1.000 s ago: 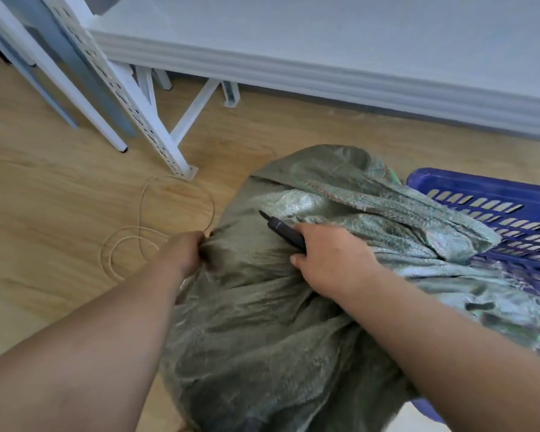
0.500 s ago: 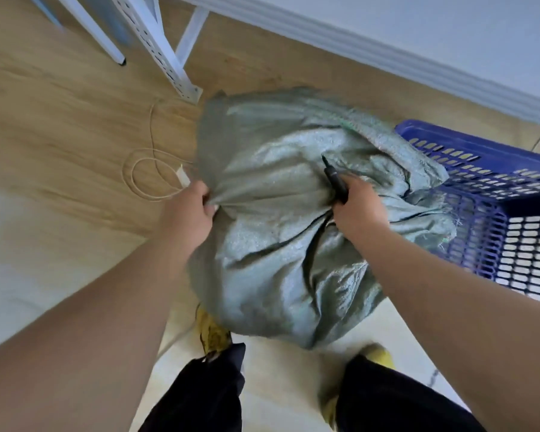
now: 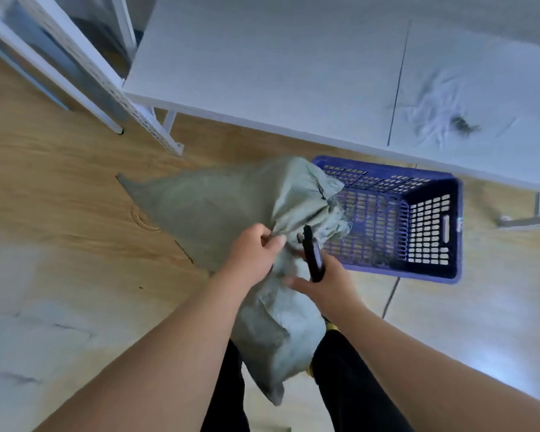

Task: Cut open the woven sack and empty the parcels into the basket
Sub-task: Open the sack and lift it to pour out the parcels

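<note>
While the left hand [image 3: 256, 249] pinches a gathered fold of the green woven sack [image 3: 231, 210], the right hand [image 3: 321, 280] just beside it grips a black cutter [image 3: 312, 254], the sack's frayed mouth draped over the blue basket [image 3: 430, 275] on the floor.

Left hand [image 3: 256, 249] pinching green woven sack [image 3: 225, 210], right hand [image 3: 321, 280] gripping black cutter [image 3: 312, 255], beside blue basket [image 3: 430, 272].

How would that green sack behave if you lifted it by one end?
Probably floppy: the sack creases and bunches where the left hand pinches it. Its slack folds suggest that it is not tightly packed, so it would likely sag. Its weight cannot be judged.
</note>
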